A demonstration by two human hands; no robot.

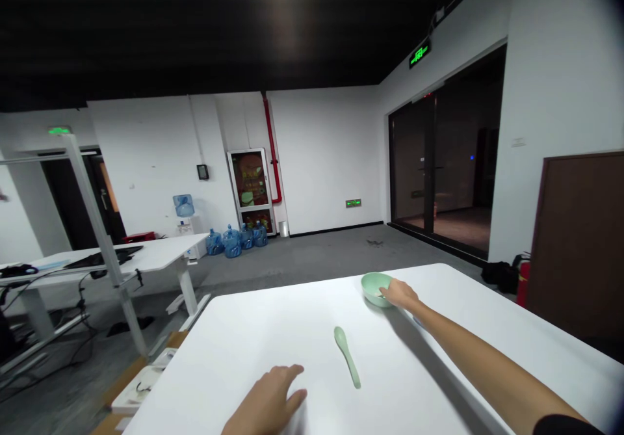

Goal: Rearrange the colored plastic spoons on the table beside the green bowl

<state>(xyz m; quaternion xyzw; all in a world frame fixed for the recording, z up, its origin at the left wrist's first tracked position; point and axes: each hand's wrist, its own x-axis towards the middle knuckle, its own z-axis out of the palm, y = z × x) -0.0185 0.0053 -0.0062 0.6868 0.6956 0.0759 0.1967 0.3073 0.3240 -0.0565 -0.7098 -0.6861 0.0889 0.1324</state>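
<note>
Pale green, one bowl (375, 289) and one spoon (347, 357) lie apart on the white tabletop (209, 357) in the head view. The right hand (400, 294) curls its fingers over the bowl's rim; the left hand (266, 399), fingers loosely spread, sits near the spoon.

No legible text on green sign (420, 53)

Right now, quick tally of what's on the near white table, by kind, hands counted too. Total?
pale green bowl: 1
pale green spoon: 1
hands, left hand and right hand: 2
Total: 4
Not counted: small bluish thing by the right forearm, too unclear to tell.
</note>
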